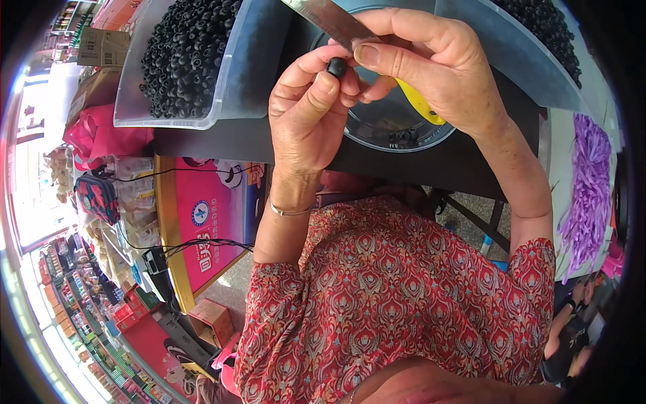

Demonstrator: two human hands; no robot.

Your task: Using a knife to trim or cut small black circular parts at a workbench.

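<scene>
My left hand [306, 111] pinches a small, rounded black piece [336, 66] between thumb and fingertips. Closed around a knife, my right hand [441, 64] is close beside it, fingertips near those of the left. The knife's metal blade [330, 21] points up and to the left, and its yellow handle [418, 101] comes out below my right palm. Whether the blade touches the black piece I cannot tell. Beneath both hands stands a round, see-through tub [369, 139] with a few black pieces [404, 137] at its bottom.
A plastic bin [232, 101] heaped with black ring-like pieces [188, 57] stands at the left; another bin [511, 67] of them is at the far right. They rest on a dark table [222, 145]. Purple strips [589, 188] lie to the right, a pink bag [111, 135] to the left.
</scene>
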